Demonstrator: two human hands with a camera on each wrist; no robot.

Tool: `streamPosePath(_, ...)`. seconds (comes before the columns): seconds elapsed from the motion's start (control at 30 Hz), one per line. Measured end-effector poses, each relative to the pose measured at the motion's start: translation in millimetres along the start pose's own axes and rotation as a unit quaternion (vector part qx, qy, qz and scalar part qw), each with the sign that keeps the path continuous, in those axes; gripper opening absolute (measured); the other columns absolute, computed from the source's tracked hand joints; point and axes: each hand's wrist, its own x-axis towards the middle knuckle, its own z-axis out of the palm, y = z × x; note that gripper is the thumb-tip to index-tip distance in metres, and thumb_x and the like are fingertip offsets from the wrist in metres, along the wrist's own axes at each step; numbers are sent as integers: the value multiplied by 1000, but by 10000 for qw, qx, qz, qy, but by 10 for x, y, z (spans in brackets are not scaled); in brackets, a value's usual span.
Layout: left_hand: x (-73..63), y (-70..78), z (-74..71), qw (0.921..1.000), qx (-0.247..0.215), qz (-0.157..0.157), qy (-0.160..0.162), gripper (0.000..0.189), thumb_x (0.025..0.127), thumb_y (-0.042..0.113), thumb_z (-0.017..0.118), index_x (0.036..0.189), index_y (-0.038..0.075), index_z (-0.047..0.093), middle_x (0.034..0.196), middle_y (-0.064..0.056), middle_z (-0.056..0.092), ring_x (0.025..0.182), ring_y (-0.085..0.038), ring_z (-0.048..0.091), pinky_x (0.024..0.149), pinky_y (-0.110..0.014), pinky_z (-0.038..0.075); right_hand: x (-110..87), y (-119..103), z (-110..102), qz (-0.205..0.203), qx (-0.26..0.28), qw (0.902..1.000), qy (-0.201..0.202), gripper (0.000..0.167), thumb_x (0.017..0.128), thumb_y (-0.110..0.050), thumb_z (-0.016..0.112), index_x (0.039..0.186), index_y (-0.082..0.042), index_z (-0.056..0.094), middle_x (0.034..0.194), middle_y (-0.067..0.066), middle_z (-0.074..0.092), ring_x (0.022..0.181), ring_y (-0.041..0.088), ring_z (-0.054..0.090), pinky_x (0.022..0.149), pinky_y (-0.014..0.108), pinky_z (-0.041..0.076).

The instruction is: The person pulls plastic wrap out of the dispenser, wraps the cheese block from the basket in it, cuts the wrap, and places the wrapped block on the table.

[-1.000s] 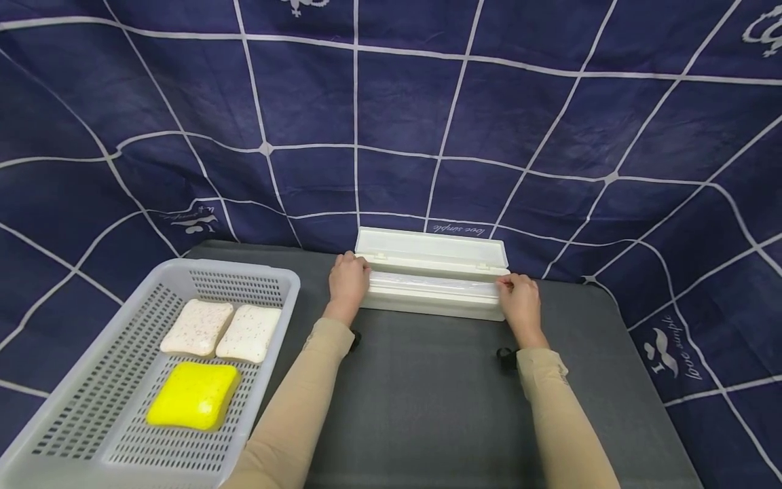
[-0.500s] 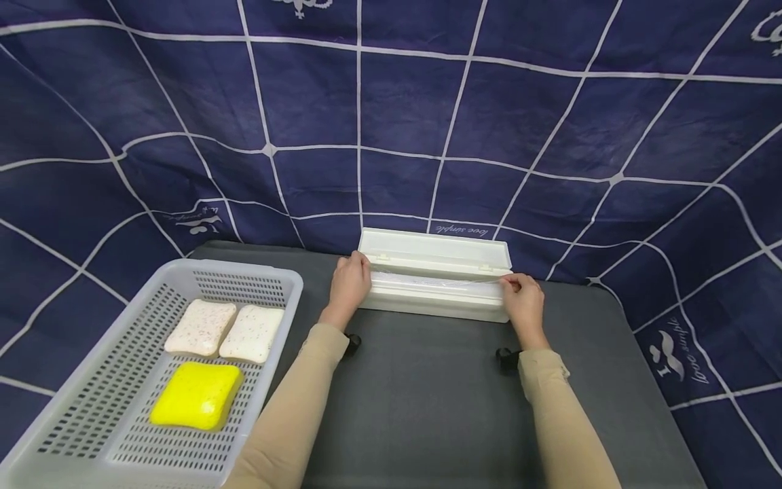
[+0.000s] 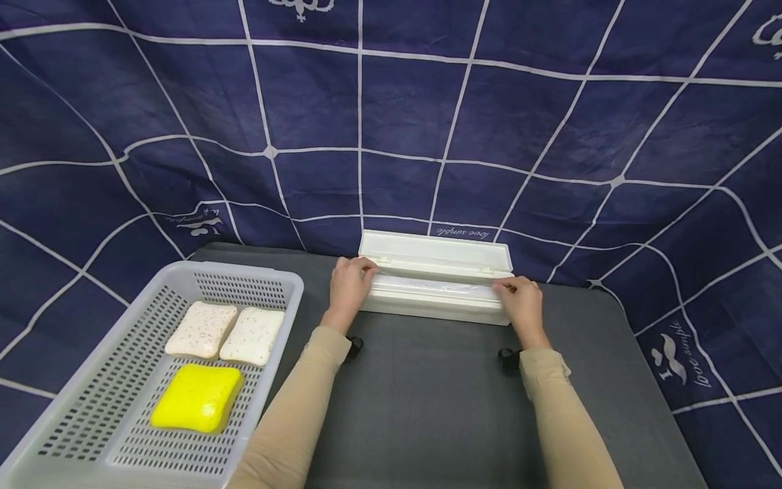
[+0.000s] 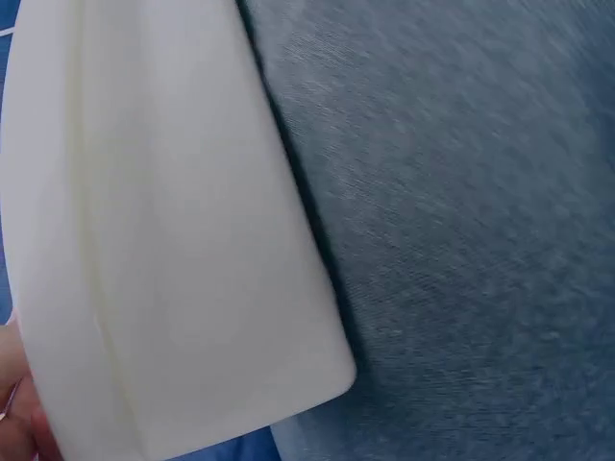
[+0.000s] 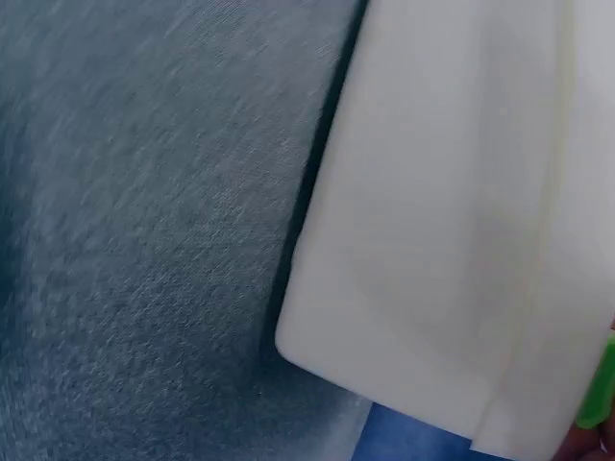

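A long white plastic wrap dispenser [image 3: 435, 310] lies at the back of the dark table, its hinged lid [image 3: 435, 251] raised against the curtain. Clear plastic wrap [image 3: 436, 287] stretches across its opening. My left hand [image 3: 349, 288] is at the left end and pinches the wrap's edge between thumb and fingers. At the opposite end my right hand [image 3: 521, 304] pinches the other side of the wrap. The left wrist view shows mostly the dispenser's white wall [image 4: 202, 250], with a few fingertips behind it. A small green part [image 5: 598, 389] shows beside the fingers in the right wrist view.
A grey perforated basket [image 3: 295, 299] stands on the left, holding two whitish speckled bread-slice-shaped pieces [image 3: 201, 329] and a yellow one [image 3: 197, 397]. A navy curtain [image 3: 403, 102] with white lines encloses the back and sides of the table [image 3: 421, 407].
The wrap was lifted a little between the hands half a second ago and now lies flatter over the opening. The left fingers have shifted slightly inward; the dispenser stays in place.
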Motion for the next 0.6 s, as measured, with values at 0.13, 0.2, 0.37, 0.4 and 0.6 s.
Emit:
streamPosePath(0.13, 27, 23, -24, 9992, -86, -29, 380, 16, 90, 24, 72, 97, 12, 78, 99, -8, 76, 86, -30, 57, 79, -43, 47, 20, -52, -36, 97, 119, 9997, 190, 13, 87, -8, 73, 94, 3, 77, 86, 21, 65, 81, 33, 54, 74, 38, 38)
streamPosePath(0.2, 32, 49, -60, 9986, -130, -30, 509, 16, 89, 24, 72, 97, 12, 79, 99, -7, 76, 85, -30, 57, 78, -43, 47, 24, -90, -86, 77, 116, 9997, 219, 14, 87, -9, 74, 94, 3, 77, 86, 21, 66, 79, 32, 55, 73, 38, 39)
streamPosePath(0.37, 46, 128, -168, 9978, -112, 26, 649, 15, 90, 24, 72, 98, 13, 79, 99, -7, 76, 84, -29, 56, 77, -42, 46, 25, -183, -225, -87, 75, 9997, 236, 15, 86, -9, 75, 94, 3, 77, 84, 22, 66, 77, 32, 55, 73, 37, 37)
streamPosePath(0.4, 49, 141, -187, 9977, -99, 55, 668, 16, 90, 24, 72, 98, 13, 79, 99, -7, 76, 83, -29, 56, 76, -41, 46, 26, -197, -247, -93, 54, 9997, 230, 15, 86, -10, 75, 94, 3, 77, 85, 22, 66, 77, 32, 55, 73, 36, 37)
streamPosePath(0.6, 76, 214, -294, 9959, -104, 261, 859, 15, 90, 23, 71, 99, 14, 79, 89, -7, 76, 78, -26, 53, 69, -37, 45, 43, -267, -340, -64, 77, 9993, 348, 15, 87, -10, 75, 95, 2, 77, 87, 21, 68, 78, 29, 55, 71, 33, 38)
